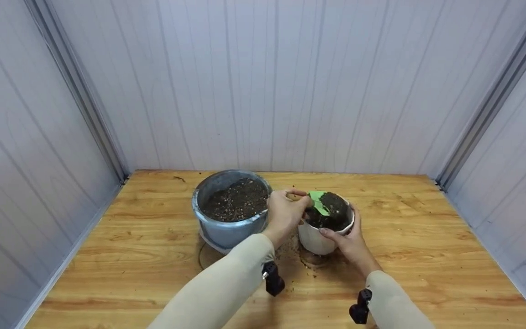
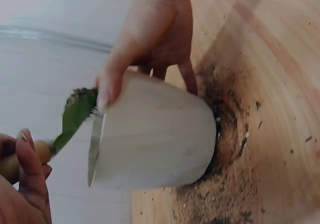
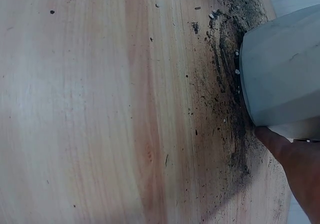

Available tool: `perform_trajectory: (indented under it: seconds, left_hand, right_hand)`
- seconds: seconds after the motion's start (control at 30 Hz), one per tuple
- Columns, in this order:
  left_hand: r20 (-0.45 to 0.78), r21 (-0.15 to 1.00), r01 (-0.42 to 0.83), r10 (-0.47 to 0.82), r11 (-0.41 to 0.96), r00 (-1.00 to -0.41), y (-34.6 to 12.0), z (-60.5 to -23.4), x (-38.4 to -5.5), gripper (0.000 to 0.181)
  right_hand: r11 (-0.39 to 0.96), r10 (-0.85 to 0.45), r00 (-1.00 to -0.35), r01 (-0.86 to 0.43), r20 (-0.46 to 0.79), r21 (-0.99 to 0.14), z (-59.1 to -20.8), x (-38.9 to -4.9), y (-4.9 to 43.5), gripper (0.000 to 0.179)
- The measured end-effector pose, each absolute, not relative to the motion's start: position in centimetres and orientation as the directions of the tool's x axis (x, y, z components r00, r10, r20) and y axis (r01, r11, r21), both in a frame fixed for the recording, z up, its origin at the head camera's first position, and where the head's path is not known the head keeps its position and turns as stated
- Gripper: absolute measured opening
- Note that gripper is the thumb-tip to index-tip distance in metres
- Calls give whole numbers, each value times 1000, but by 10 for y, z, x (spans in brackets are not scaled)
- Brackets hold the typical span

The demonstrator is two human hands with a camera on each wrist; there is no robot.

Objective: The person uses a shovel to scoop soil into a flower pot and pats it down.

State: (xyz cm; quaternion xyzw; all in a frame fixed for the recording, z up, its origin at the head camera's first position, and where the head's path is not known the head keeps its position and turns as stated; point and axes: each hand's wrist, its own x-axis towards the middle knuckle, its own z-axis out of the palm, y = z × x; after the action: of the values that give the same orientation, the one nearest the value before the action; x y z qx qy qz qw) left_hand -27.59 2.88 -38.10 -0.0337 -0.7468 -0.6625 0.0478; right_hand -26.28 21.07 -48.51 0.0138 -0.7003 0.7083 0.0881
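Currently, left hand [image 1: 286, 214] pinches trowel [image 2: 72, 118] by wooden handle [image 2: 42, 152]; long axis runs right from grip, blade [image 1: 318, 201] bearing soil [image 1: 335, 205] over white pot [image 1: 316, 241]. Right hand [image 1: 353, 244] grips pot, thumb at rim. Grey-blue pot [image 1: 231, 234] just left.

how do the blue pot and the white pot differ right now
Size: the blue pot is wider than the white pot.
Colour: the blue pot is greyish blue, while the white pot is off-white.
Handling: the right hand grips the white pot; neither of the hands holds the blue pot.
Both are open-topped and contain dark soil.
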Motion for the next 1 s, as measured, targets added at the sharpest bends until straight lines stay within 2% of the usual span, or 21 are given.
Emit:
perform_trajectory:
  seconds: [0.3, 0.53, 1.0]
  left_hand:
    - [201, 954, 194, -7, 228, -980, 34, -390, -275, 18]
    - [382, 822, 324, -31, 469, -924, 26, -391, -278, 15]
    - [483, 712, 441, 76, 547, -873, 2, -377, -281, 14]
  right_hand:
    - [23, 111, -986, -124, 125, -992, -484, -262, 211, 108]
    - [38, 118, -984, -129, 133, -991, -484, -262, 211, 109]
    - [19, 119, -984, -130, 132, -991, -484, -262, 211, 110]
